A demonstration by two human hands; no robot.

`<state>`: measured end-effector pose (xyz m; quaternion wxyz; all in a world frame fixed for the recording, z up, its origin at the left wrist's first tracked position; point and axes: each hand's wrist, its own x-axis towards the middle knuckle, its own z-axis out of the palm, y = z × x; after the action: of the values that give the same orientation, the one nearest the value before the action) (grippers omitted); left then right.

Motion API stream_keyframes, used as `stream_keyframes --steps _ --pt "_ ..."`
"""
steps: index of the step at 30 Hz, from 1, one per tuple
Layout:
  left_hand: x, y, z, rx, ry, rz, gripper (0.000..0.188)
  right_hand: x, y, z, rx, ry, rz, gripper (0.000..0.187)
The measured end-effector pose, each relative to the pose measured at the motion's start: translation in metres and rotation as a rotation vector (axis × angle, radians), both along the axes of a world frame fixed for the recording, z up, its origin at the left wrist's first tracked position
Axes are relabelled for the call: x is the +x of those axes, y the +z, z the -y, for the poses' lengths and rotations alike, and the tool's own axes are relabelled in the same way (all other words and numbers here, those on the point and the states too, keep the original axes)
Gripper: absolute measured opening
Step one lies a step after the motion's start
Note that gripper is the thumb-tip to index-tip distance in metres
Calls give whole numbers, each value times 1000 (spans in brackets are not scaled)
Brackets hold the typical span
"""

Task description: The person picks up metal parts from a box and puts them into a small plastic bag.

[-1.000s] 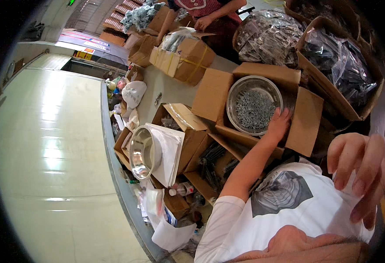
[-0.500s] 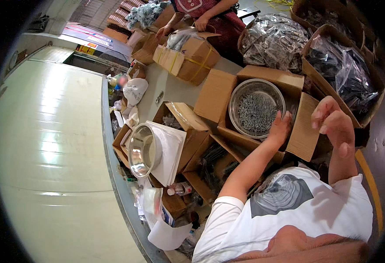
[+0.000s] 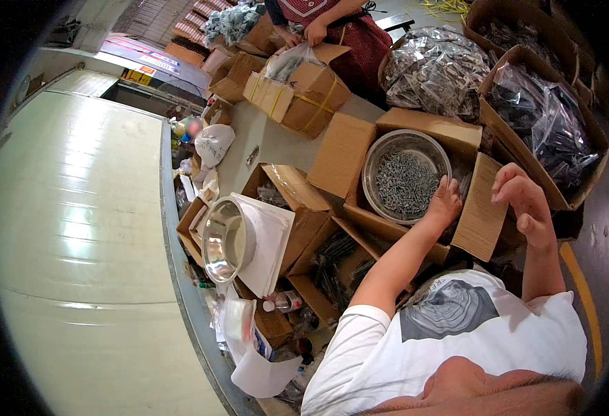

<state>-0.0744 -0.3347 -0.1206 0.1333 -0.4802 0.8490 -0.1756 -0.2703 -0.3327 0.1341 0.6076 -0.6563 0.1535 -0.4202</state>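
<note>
A round steel bowl [image 3: 369, 175] of small grey screws [image 3: 407, 184] sits in an open cardboard box [image 3: 429, 123]. My left hand [image 3: 446, 202] grips the bowl's near right rim, thumb at the inner side; its other fingers are partly hidden. To its right, my right hand [image 3: 524, 197] is raised beside the box's right flap [image 3: 483, 208]. Its fingers are loosely bent, with the thumb apart, and nothing shows in them. I cannot tell whether the fingertips touch the flap.
An empty steel bowl [image 3: 247, 239] tilts on white sheets [image 3: 271, 229] at left. Boxes of bagged parts [image 3: 543, 114] and a large bag of parts [image 3: 436, 69] stand at far right. Across the table, a co-worker's hands [image 3: 304, 33] handle a plastic bag at a taped carton [image 3: 311, 97].
My right hand has dropped slightly, its fingers nearer the flap. The screws lie differently, with more bare bowl showing at the far right. The co-worker's hands have come closer together at the bag.
</note>
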Motion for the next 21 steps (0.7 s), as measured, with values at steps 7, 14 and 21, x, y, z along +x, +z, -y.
stream_keyframes --steps 7,14,21 --pt "-7 12 3 213 55 115 18 11 -4 2 -22 63 -18 55" --pt "5 64 -20 152 57 -600 8 -1 -19 8 -9 51 -89 43" --pt "46 119 -86 303 687 -1878 17 28 -59 12 -164 236 -440 36"
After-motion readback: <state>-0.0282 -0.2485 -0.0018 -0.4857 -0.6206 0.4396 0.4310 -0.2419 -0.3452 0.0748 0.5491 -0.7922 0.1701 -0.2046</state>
